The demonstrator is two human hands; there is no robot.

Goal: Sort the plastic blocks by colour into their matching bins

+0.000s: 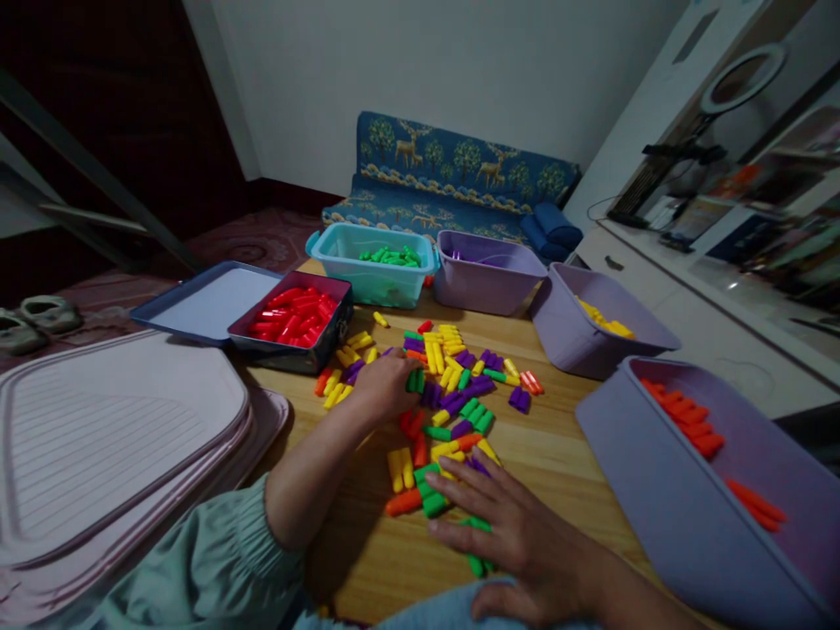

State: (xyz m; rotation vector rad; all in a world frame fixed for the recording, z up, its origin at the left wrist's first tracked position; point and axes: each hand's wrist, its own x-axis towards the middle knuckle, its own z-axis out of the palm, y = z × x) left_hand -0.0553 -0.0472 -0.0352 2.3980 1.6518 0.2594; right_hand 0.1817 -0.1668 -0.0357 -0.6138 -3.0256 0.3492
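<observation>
My left hand point(384, 385) reaches over the middle of the pile, its fingers curled against a few green cap-like plastic pieces point(416, 381). Its fingertips are partly hidden. My right hand point(518, 529) is spread with fingers apart above the near end of the pile, touching or just over yellow and green pieces. Beneath its fingers lie green pieces point(478, 560). Yellow pieces point(433, 353), purple pieces point(520, 399) and orange pieces point(403, 501) lie mixed on the wooden table point(544, 464), some joined side by side.
A dark hinged box point(289, 352) holds red pieces point(298, 317). Behind stand a turquoise basket point(374, 284) with green pieces and a purple bin point(486, 289). Rightward, one bin point(564, 328) holds yellow pieces, another bin point(656, 490) orange-red ones. Stacked pink lids point(118, 437) lie left.
</observation>
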